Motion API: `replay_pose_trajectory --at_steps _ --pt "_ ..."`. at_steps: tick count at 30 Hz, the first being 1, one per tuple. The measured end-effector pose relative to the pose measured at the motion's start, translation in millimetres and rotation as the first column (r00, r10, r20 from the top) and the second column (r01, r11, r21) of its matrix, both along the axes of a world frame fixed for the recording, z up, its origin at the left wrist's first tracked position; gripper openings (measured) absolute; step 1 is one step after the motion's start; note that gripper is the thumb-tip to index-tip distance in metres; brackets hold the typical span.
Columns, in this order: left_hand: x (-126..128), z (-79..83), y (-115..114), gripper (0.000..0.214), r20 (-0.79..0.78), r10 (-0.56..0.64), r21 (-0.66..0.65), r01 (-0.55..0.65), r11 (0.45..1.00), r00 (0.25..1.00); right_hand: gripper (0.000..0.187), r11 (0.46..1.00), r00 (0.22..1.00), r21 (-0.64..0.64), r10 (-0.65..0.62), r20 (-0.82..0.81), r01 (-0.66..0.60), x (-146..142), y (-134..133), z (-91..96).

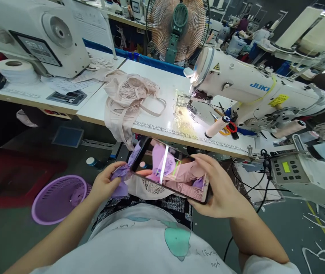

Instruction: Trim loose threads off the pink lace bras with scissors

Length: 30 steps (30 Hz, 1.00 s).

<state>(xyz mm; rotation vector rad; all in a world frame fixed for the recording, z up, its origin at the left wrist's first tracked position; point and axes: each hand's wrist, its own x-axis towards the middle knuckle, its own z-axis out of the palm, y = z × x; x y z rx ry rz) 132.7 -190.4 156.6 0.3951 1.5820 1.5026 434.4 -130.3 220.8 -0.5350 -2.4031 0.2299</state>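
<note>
My right hand point(219, 186) grips the right end of a smartphone point(173, 171), its thumb side along the top edge and fingers below. Pink and purple lace fabric shows on the phone's screen, crossed by a bright glare stripe. In my left hand point(109, 180) a piece of purple fabric point(120, 182) is pinched between thumb and fingers, beside the phone's left end. Beige lace fabric point(143, 189) lies on my lap, partly hidden beneath the phone. On the table edge ahead, a heap of beige lace garments point(130, 95) hangs over the front.
A JUKI sewing machine point(242, 80) stands at right, with orange-handled scissors point(229, 128) and a thread cone point(217, 126) near it. Another machine point(45, 38) is at left. A purple basket point(61, 199) sits on the floor. A large fan point(176, 30) stands behind the table.
</note>
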Motion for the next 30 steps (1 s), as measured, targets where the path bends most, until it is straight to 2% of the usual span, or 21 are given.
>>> replay_pose_trajectory --at_steps 1,2,3,4,6,7,9,11,13,20,24,27,30 --pt "-2 1.1 -2 0.04 -0.274 -0.132 0.036 0.147 0.988 0.953 0.085 1.0 1.0 -0.003 -0.026 0.003 0.026 3 -1 0.6" --pt "-4 0.9 -4 0.041 -0.548 -0.232 0.034 0.299 0.954 0.803 0.085 0.999 0.999 -0.002 -0.05 0.006 0.05 6 -1 1.2" --pt "-6 -0.1 -6 0.041 -0.756 -0.271 0.002 0.416 0.909 0.596 0.085 0.998 0.997 0.004 -0.071 0.009 0.071 8 -2 1.6" --pt "-8 -1.7 -7 0.042 -0.878 -0.254 -0.03 0.483 0.875 0.406 0.085 0.996 0.996 0.014 -0.087 0.008 0.087 10 -2 2.0" --pt "-11 -5.4 -9 0.042 -0.979 -0.174 -0.091 0.546 0.833 0.102 0.086 0.992 0.993 0.039 -0.116 0.002 0.116 14 -3 2.5" --pt "-12 -7.0 -9 0.041 -0.991 -0.135 -0.116 0.557 0.822 -0.008 0.087 0.991 0.992 0.049 -0.128 -0.001 0.128 16 -3 2.7" --pt "-12 -9.6 -9 0.038 -0.987 -0.058 -0.135 0.566 0.813 -0.151 0.088 0.987 0.989 0.058 -0.15 -0.008 0.15 19 -2 2.7" --pt "-11 -11.4 -9 0.036 -0.974 -0.013 -0.142 0.571 0.809 -0.224 0.088 0.984 0.986 0.057 -0.168 -0.003 0.168 21 -2 1.9" --pt "-9 -12.8 -8 0.036 -0.967 -0.01 -0.157 0.567 0.809 -0.255 0.087 0.984 0.985 0.051 -0.173 0.014 0.172 23 -3 -0.1" --pt "2 -10.7 -8 0.036 -0.955 -0.132 -0.253 0.501 0.828 -0.264 0.086 0.99 0.985 -0.01 -0.135 0.108 0.137 16 -10 -10.5" --pt "12 -6.4 -9 0.039 -0.897 -0.306 -0.417 0.382 0.825 -0.318 0.084 0.99 0.983 -0.016 -0.137 0.123 0.14 10 -14 -9.1" --pt "23 -2.6 -8 0.043 -0.82 -0.466 -0.559 0.29 0.777 -0.331 0.083 0.981 0.973 -0.015 -0.19 0.131 0.194 7 -20 -5.1" --pt "36 -0.1 -3 0.045 -0.746 -0.576 -0.66 0.254 0.707 -0.336 0.081 0.963 0.954 -0.024 -0.262 0.145 0.268 7 -31 -1.7"
